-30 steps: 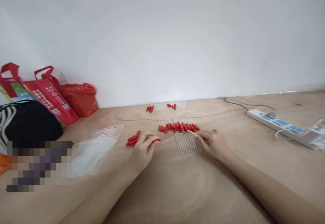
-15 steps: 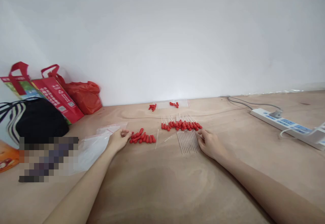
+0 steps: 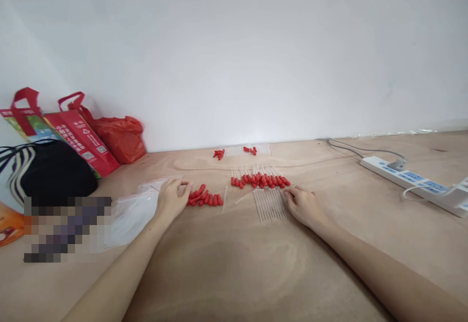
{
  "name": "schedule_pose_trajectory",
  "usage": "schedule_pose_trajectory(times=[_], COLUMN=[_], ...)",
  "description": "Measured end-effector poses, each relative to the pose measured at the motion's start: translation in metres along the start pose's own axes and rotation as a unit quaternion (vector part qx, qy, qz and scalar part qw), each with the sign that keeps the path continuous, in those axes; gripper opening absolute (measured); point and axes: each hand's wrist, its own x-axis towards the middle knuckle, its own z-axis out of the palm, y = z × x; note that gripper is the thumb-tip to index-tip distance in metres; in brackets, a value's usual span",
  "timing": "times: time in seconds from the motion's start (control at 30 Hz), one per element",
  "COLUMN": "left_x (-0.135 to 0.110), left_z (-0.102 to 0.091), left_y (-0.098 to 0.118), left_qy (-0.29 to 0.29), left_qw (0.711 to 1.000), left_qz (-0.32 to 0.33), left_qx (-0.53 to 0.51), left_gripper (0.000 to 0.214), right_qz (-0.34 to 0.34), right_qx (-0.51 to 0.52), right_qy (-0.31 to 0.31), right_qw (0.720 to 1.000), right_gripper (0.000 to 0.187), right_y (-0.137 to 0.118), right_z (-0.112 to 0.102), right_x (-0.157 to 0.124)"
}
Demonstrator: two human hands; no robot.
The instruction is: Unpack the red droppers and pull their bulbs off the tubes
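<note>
My left hand (image 3: 171, 198) lies on the wooden table with its fingers curled, their tips at the left end of a small pile of loose red rubber caps (image 3: 205, 198). My right hand (image 3: 304, 205) rests with bent fingers against the right edge of a flat row of clear thin tubes (image 3: 269, 203). What either hand pinches is too small to see. Beyond the tubes lies a row of tubes fitted with red caps (image 3: 260, 180). A single clear tube (image 3: 224, 200) lies between the pile and the row.
Clear zip bags (image 3: 131, 210) lie left of my left hand. A black bag (image 3: 51, 173), a red carrier bag (image 3: 78, 137) and a red plastic bag (image 3: 122, 139) stand at the far left. Small bags with red caps (image 3: 234, 151) lie by the wall. A power strip (image 3: 405, 178) is at the right.
My left hand has moved left from the middle to the far end of the red cap pile, which now shows in full. My right hand stays at the tubes.
</note>
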Motion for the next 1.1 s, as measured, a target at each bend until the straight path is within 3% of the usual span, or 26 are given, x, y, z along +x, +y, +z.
schedule_pose_trajectory(times=[0.13,0.33,0.5,0.63,0.8,0.9,1.0,1.1], left_x=[0.007,0.027,0.035,0.034,0.016,-0.007,-0.033,-0.051], left_z=[0.008,0.034,0.059,0.066,0.051,0.036,0.027,0.027], left_y=[0.036,0.105,0.135,0.138,0.124,0.108,0.092,0.084], left_qy=[-0.059,-0.142,-0.148,-0.127,-0.041,0.003,-0.022,-0.046], left_qw=[0.991,0.945,0.935,0.944,0.964,0.954,0.938,0.925], left_qz=[0.114,0.280,0.309,0.286,0.206,0.159,0.168,0.203], left_qx=[-0.044,-0.089,-0.089,-0.104,-0.161,-0.256,-0.304,-0.318], left_gripper=[0.018,0.014,0.018,0.011,0.021,0.020,0.017,0.014], right_qz=[0.012,0.015,0.011,0.022,-0.001,-0.069,-0.169,-0.250], right_qx=[-0.003,-0.003,-0.008,-0.004,0.033,0.091,0.112,0.064], right_qy=[0.037,0.065,0.046,0.045,0.070,0.118,0.160,0.155], right_qw=[0.999,0.998,0.999,0.999,0.997,0.986,0.966,0.954], right_gripper=[0.029,0.028,0.027,0.027,0.024,0.025,0.038,0.047], right_y=[0.004,0.009,0.011,0.012,0.014,0.013,0.005,-0.008], right_z=[-0.001,0.000,-0.004,-0.005,-0.003,0.000,0.002,0.000], right_x=[0.001,0.004,0.006,0.007,0.007,0.007,0.003,-0.003])
